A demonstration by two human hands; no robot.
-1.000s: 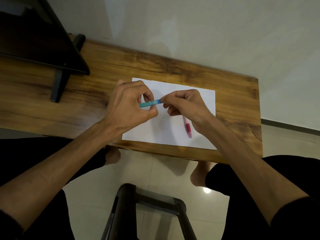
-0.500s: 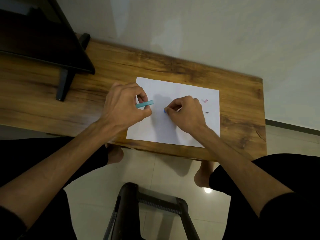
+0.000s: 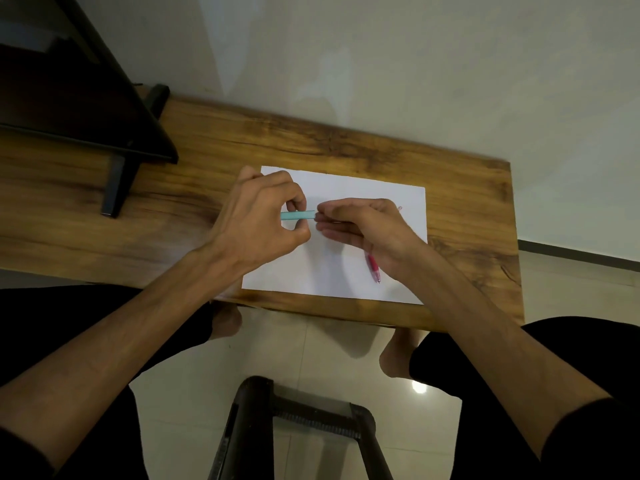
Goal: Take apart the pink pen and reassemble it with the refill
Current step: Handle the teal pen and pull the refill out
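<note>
My left hand [image 3: 258,221] is closed around a teal pen barrel [image 3: 298,215], held level over the white paper [image 3: 346,188]. My right hand [image 3: 367,230] pinches a thin rod that looks like a refill [image 3: 334,222], with its fingertips at the barrel's right end. The pink pen [image 3: 374,270] lies whole on the paper under my right wrist, its upper part hidden by the hand. A tiny pink piece [image 3: 400,208] shows on the paper just beyond my right knuckles.
The paper lies on a wooden table [image 3: 467,202] against a pale wall. A black monitor [image 3: 69,98] on a stand [image 3: 116,188] fills the table's left side. A black stool frame [image 3: 294,414] stands on the tiled floor between my knees.
My right hand has lifted off the paper and come back to the teal barrel's end. The pink pen, hidden half a second ago, shows again. My left hand has kept its grip.
</note>
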